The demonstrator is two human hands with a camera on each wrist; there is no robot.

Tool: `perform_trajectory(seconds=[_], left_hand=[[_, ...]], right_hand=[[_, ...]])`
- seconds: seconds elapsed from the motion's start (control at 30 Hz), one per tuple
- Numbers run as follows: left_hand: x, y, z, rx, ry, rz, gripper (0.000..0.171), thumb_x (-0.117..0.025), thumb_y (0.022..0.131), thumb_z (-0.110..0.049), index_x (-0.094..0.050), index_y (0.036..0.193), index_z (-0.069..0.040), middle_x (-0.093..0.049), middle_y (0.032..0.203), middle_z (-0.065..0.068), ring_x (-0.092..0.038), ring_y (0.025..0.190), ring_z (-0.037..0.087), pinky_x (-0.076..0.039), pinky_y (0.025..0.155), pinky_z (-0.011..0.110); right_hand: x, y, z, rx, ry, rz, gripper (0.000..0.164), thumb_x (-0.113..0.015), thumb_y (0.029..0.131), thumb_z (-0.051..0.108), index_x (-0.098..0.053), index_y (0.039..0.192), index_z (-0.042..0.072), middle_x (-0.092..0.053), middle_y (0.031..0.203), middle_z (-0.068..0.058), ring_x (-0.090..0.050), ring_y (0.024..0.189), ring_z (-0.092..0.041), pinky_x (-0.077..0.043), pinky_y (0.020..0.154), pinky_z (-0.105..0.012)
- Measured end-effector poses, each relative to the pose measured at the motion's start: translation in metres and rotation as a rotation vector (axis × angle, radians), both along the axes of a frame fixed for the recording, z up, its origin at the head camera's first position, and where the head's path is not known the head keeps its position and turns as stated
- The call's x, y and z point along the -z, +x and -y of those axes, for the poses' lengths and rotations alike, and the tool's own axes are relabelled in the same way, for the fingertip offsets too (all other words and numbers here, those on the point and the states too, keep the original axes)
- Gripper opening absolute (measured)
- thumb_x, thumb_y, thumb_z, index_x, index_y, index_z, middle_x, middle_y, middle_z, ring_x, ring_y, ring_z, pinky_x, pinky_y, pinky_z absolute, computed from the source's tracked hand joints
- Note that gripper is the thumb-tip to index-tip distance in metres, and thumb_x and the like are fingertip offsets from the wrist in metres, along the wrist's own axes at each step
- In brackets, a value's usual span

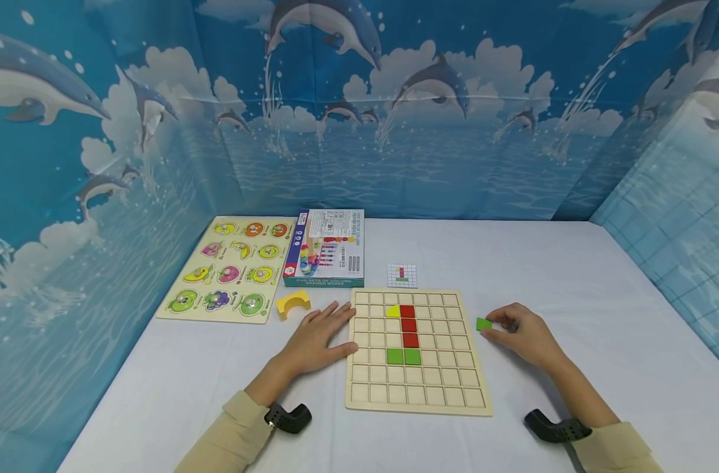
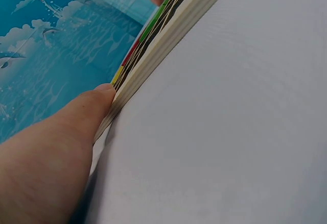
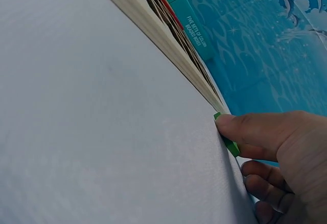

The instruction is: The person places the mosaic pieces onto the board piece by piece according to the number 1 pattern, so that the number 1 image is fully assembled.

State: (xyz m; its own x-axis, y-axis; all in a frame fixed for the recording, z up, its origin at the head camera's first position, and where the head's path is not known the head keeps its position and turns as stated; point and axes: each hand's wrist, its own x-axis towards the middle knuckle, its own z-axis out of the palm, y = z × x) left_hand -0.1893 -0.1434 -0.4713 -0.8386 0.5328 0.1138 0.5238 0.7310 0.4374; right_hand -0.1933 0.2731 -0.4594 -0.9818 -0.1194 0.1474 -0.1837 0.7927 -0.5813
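Note:
A wooden grid board [image 1: 418, 394] lies flat on the white table. Set in its cells are a yellow quarter-round tile [image 1: 393, 312], a column of red square tiles [image 1: 409, 326] and two green square tiles [image 1: 395, 357] below. My left hand [image 1: 318, 338] rests at the board's left edge, fingers spread and thumb touching the rim. Right of the board, my right hand [image 1: 528, 335] pinches another green square tile [image 1: 484, 324] between thumb and fingers. In the right wrist view this green tile [image 3: 230, 145] stands on edge in the pinch, close to the board's side.
A small printed pattern card [image 1: 401, 276] lies just behind the board. Further left are a yellow arch block [image 1: 293, 303], a boxed bead set [image 1: 326, 249] and a fruit puzzle board [image 1: 226, 270]. A dolphin-print curtain [image 1: 359, 157] closes off the table's back and sides.

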Motion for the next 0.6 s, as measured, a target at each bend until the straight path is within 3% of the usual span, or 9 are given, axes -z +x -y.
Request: perform_trajectory(seconds=[0.6], left_hand=[[0.0011,0.0002,0.0002,-0.003,0.001,-0.006,0.071,-0.052,0.094,-0.056,-0.038,0.152,-0.016,-0.031,0.157,0.0,-0.02,0.146,0.022,-0.015,0.115,0.048]], right_hand=[[0.001,0.0005,0.0003,0.021,0.003,-0.027,0.029,-0.079,0.083,0.022,-0.068,0.099,0.001,-0.06,0.094,-0.007,-0.052,0.084,-0.021,-0.044,0.068,-0.034]])
